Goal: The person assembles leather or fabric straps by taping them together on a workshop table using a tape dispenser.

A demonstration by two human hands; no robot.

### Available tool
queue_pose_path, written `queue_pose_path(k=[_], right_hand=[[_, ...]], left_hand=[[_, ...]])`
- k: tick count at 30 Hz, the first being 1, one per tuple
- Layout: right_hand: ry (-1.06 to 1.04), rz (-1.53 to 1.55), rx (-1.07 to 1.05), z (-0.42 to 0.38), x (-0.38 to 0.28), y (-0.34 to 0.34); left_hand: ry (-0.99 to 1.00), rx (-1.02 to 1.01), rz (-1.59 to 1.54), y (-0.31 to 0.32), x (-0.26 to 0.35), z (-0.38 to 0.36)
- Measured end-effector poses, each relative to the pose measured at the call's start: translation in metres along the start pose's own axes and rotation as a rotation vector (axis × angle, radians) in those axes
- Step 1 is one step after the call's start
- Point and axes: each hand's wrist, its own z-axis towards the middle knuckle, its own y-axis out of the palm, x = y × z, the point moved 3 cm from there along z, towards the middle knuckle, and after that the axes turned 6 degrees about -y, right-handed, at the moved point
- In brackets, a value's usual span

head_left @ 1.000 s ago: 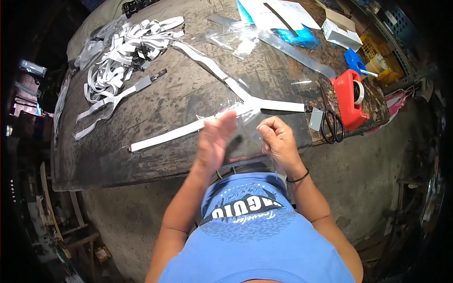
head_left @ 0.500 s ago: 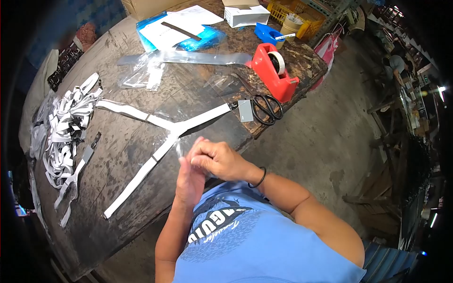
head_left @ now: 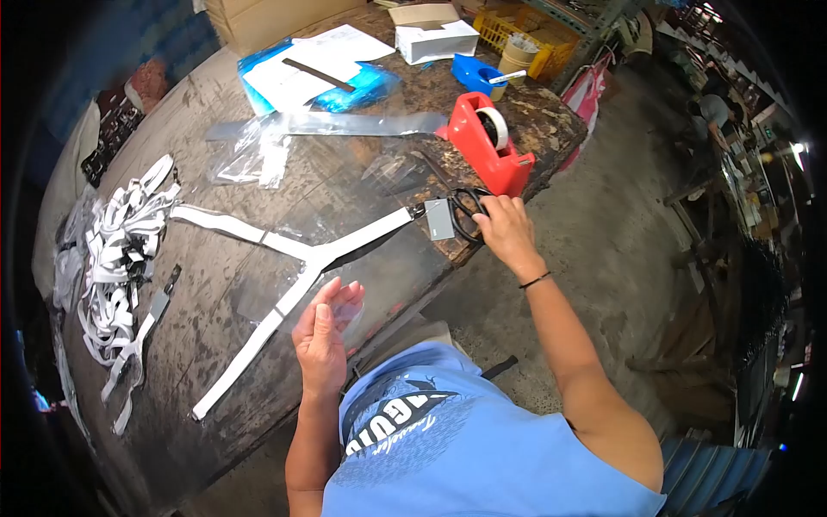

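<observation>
My right hand (head_left: 510, 233) is at the black-handled scissors (head_left: 465, 214), fingers curled over one handle loop. A grey card (head_left: 440, 219) lies beside the handles, at the end of a strap. White Y-shaped suspenders (head_left: 319, 256) are spread on the table, with clear plastic around their middle. My left hand (head_left: 327, 332) is raised near the table's front edge, just below the suspenders' junction. Its fingers are loosely bent and the thumb points up, with a faint clear sheen beside the palm.
A red tape dispenser (head_left: 489, 142) stands just beyond the scissors. A heap of white straps (head_left: 125, 250) lies at the left, near a smaller strap piece with a grey card (head_left: 160, 303). Papers (head_left: 323, 65), a white box (head_left: 435, 41) and a yellow crate (head_left: 551, 47) are at the back.
My hands were together in front of the suspenders. The right one has moved away to the right, onto the scissors; the left has stayed near the table edge, its fingers loosened.
</observation>
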Motion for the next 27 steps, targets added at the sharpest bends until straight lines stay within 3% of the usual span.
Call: queue_pose_path(k=[8, 11, 13, 14, 17, 18, 27], right_hand=[[-0.100, -0.037, 0.085, 0.011, 0.022, 0.014], [-0.049, 0.178, 0.157, 0.011, 0.035, 0.015], [0.243, 0.213, 0.384, 0.007, 0.041, 0.000], [0.280, 0.215, 0.430, 0.008, 0.049, 0.004], [0.234, 0.229, 0.443, 0.025, 0.056, 0.010], [0.448, 0.327, 0.241, 0.027, 0.056, 0.007], [0.459, 0.190, 0.297, 0.044, 0.089, 0.006]], left_hand=[[-0.044, 0.002, 0.004, 0.001, -0.007, 0.002], [-0.016, 0.013, -0.016, -0.006, -0.010, 0.001], [-0.025, 0.050, -0.023, -0.009, -0.011, 0.001], [-0.023, 0.050, -0.026, -0.009, -0.012, 0.002], [-0.043, 0.042, -0.031, -0.004, -0.011, 0.006], [-0.036, 0.039, -0.005, -0.003, -0.010, 0.005], [-0.032, 0.047, 0.020, -0.008, -0.011, 0.005]])
